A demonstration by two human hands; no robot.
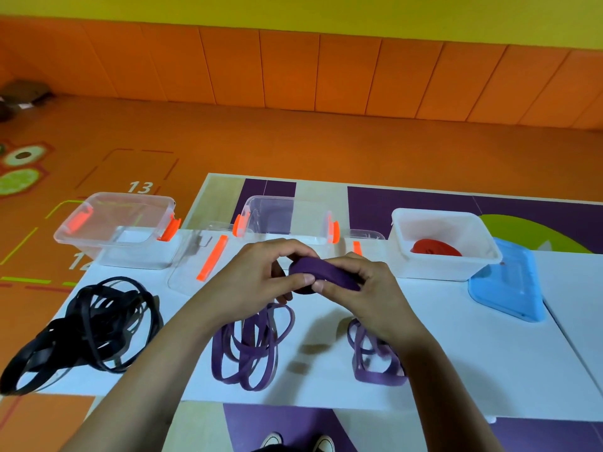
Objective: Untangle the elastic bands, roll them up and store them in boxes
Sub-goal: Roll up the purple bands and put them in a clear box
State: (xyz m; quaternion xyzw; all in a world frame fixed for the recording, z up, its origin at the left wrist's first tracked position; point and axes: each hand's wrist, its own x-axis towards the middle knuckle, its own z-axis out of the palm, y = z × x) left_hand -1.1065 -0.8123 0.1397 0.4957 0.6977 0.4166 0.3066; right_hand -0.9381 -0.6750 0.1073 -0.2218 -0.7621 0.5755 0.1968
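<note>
Both grips (left [248,279], right [370,290]) round band [323,272]

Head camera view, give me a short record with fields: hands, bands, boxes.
Grip: left hand and right hand both pinch the rolled purple elastic band
Loose purple loops: on white table, below the hands
Black elastic band tangle: table's left, untouched
Clear plastic boxes: left one, middle one, both open
White plastic box: holds red rolled band; blue plastic lid beside it
</note>
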